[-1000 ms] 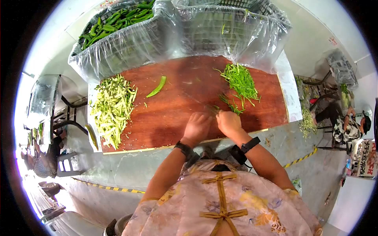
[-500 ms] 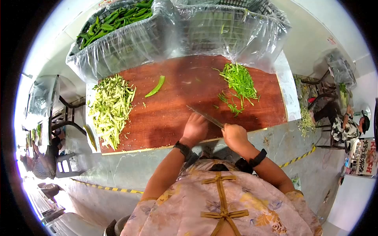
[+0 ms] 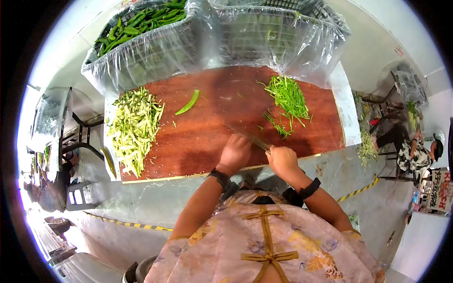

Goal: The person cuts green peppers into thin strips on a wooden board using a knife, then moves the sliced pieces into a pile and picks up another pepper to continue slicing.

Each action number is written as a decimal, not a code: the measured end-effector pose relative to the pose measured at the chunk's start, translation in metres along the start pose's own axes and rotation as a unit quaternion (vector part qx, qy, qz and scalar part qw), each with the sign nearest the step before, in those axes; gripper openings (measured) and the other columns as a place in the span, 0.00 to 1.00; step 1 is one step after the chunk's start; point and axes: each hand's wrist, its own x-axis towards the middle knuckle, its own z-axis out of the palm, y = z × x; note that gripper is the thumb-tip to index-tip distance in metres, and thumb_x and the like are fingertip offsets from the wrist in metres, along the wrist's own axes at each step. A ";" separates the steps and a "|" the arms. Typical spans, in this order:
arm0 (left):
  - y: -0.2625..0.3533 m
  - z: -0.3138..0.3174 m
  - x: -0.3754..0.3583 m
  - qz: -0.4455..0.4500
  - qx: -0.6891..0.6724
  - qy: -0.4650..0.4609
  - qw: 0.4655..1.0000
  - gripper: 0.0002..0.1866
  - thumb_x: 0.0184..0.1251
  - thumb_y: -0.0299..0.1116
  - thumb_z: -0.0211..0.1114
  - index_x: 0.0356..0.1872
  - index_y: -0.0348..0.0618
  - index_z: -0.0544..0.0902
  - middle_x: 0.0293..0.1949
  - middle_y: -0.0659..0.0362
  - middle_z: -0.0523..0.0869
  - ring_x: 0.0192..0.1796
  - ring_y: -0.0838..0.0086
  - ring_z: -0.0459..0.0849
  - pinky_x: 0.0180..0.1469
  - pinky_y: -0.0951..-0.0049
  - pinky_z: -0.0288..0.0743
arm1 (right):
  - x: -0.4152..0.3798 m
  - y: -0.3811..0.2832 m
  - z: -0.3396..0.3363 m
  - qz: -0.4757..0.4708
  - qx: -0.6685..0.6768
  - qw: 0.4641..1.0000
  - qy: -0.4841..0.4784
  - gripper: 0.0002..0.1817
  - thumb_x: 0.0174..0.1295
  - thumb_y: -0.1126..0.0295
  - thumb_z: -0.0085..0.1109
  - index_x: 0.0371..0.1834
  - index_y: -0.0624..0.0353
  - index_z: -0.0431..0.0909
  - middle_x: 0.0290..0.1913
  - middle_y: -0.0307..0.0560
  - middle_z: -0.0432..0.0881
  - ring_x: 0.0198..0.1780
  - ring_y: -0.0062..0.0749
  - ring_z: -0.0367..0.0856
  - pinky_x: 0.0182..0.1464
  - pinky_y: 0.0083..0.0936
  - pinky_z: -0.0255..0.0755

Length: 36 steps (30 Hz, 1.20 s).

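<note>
Fingers of the right hand (image 3: 283,159) are wrapped around the handle of a thin metal knife (image 3: 258,143), whose motion-blurred blade slants away over the near part of a reddish-brown wooden board (image 3: 207,127) and passes just beyond the fingertips of the left hand (image 3: 234,153). The left hand is curled, knuckles up, near the board's front edge and close to the blade; whether it pinches anything cannot be told. Each wrist wears a black band. Ahead of the right hand and slightly outward, a heap of thin bright green slivers (image 3: 289,98) lies on the board, with a small loose cluster of slivers (image 3: 279,126) on its near side. Beyond the left hand and farther out to the left, one curved light-green piece of pod (image 3: 188,103) rests alone. Past it, along the board's left end and well apart from the left hand, spreads a broad pile of pale green cut strips (image 3: 137,127). At the far side of the board, ahead of both hands, stand two crates lined with clear plastic: the left crate (image 3: 141,66) holds long dark-green peppers (image 3: 141,23), while the contents of the right crate (image 3: 278,42) are unclear behind the plastic.
</note>
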 end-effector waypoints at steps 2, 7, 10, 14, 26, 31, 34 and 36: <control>0.001 -0.001 0.003 0.006 -0.002 0.005 1.000 0.10 0.44 0.25 0.59 0.32 0.39 0.79 0.39 0.53 0.77 0.45 0.56 0.75 0.52 0.59 0.72 | -0.010 -0.001 -0.002 -0.004 0.012 1.000 0.001 0.12 0.58 0.63 0.53 0.27 0.62 0.76 0.22 0.57 0.78 0.27 0.53 0.78 0.30 0.46 0.71; 0.001 -0.002 0.003 0.010 -0.010 0.009 1.000 0.06 0.42 0.25 0.59 0.26 0.39 0.79 0.38 0.53 0.77 0.46 0.55 0.75 0.52 0.59 0.72 | -0.011 -0.002 -0.002 0.001 0.020 1.000 -0.002 0.12 0.57 0.64 0.53 0.26 0.62 0.76 0.22 0.57 0.78 0.28 0.53 0.78 0.31 0.46 0.71; 0.001 -0.004 0.002 0.001 -0.010 0.003 1.000 0.06 0.42 0.25 0.59 0.26 0.39 0.78 0.38 0.53 0.77 0.46 0.54 0.75 0.51 0.58 0.72 | 0.001 -0.003 0.007 0.002 0.007 1.000 -0.014 0.11 0.57 0.65 0.53 0.26 0.62 0.76 0.23 0.58 0.78 0.28 0.53 0.79 0.31 0.46 0.72; -0.001 -0.004 0.001 0.011 -0.034 0.001 0.999 0.09 0.42 0.25 0.60 0.29 0.40 0.79 0.38 0.53 0.77 0.46 0.55 0.75 0.51 0.58 0.71 | 0.037 -0.015 0.021 -0.029 0.005 0.999 0.026 0.11 0.58 0.65 0.52 0.26 0.62 0.77 0.23 0.59 0.79 0.29 0.53 0.79 0.31 0.46 0.73; -0.001 -0.001 -0.001 0.008 0.046 0.015 0.999 0.11 0.42 0.29 0.59 0.31 0.43 0.80 0.38 0.58 0.79 0.45 0.62 0.75 0.49 0.61 0.69 | -0.001 0.000 -0.001 -0.010 -0.010 1.000 -0.023 0.11 0.58 0.63 0.53 0.29 0.61 0.77 0.23 0.55 0.79 0.29 0.53 0.79 0.31 0.45 0.72; 0.001 -0.002 0.001 0.009 0.032 0.023 0.999 0.09 0.41 0.28 0.58 0.28 0.44 0.80 0.38 0.59 0.79 0.46 0.62 0.75 0.49 0.60 0.70 | -0.012 0.001 0.000 -0.011 0.024 1.000 -0.004 0.10 0.57 0.65 0.53 0.28 0.60 0.76 0.23 0.56 0.79 0.28 0.53 0.79 0.31 0.45 0.72; -0.001 -0.002 -0.001 -0.001 0.026 0.020 0.999 0.09 0.40 0.28 0.59 0.27 0.45 0.80 0.38 0.59 0.79 0.45 0.61 0.75 0.49 0.61 0.71 | -0.005 -0.001 0.008 -0.003 0.017 1.000 -0.013 0.10 0.58 0.65 0.52 0.27 0.61 0.76 0.22 0.57 0.78 0.28 0.53 0.79 0.31 0.45 0.72; -0.001 0.000 -0.002 0.001 0.022 0.013 1.000 0.10 0.41 0.28 0.58 0.29 0.44 0.80 0.38 0.58 0.79 0.45 0.61 0.76 0.48 0.61 0.72 | 0.004 -0.003 0.016 0.000 0.012 1.000 -0.015 0.11 0.58 0.65 0.52 0.26 0.61 0.76 0.22 0.57 0.78 0.28 0.53 0.79 0.31 0.45 0.72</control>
